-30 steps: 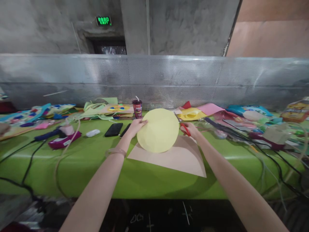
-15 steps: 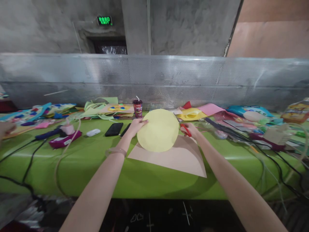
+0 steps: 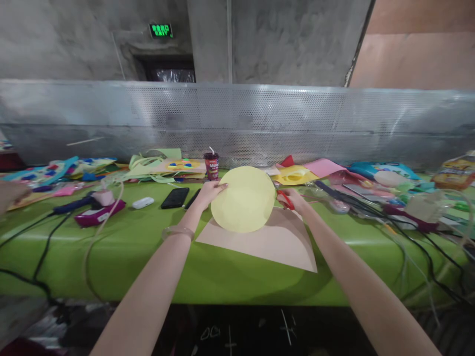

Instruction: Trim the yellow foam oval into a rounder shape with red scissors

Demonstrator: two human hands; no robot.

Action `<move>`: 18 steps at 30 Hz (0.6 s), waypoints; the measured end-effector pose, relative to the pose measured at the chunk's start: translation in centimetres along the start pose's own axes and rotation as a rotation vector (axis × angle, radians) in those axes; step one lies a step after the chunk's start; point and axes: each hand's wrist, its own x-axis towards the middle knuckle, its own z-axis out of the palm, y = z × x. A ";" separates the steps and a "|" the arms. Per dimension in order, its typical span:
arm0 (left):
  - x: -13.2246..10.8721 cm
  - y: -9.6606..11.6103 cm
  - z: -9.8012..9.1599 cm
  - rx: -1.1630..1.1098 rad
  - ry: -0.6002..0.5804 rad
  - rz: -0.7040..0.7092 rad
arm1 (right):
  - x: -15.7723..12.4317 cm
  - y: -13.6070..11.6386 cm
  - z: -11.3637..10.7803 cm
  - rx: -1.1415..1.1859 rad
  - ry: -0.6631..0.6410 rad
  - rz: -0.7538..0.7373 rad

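A round sheet of pale yellow paper [image 3: 243,200] is pinched at its left edge by my left hand [image 3: 210,193], the thumb lying on its front. My right hand [image 3: 294,199] is closed round the red handles of a pair of scissors [image 3: 285,199]. Their blades are at the right edge of the yellow circle and mostly out of sight. Beneath the circle, a pinkish-beige sheet of paper [image 3: 260,242] lies on the green tablecloth [image 3: 156,267], partly covered by it.
Behind my left hand stands a purple drink cup [image 3: 212,167] with a straw. A black phone [image 3: 175,198] and a white case [image 3: 143,202] lie to the left. Coloured paper scraps [image 3: 297,174], cables [image 3: 371,207] and a glue gun [image 3: 74,203] lie around. Another person's hand [image 3: 11,194] shows far left.
Almost nothing differs. The yellow circle's lower edge sits very slightly higher, and both hands keep their hold. The other person's hand at far left has shifted a little.
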 end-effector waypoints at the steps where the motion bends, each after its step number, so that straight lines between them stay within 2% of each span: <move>1: 0.0 0.0 0.0 0.002 0.000 -0.002 | 0.0 0.1 0.0 0.004 -0.003 0.003; 18: 0.1 -0.1 -0.1 -0.004 -0.009 -0.018 | 0.0 0.3 -0.1 -0.086 0.017 -0.016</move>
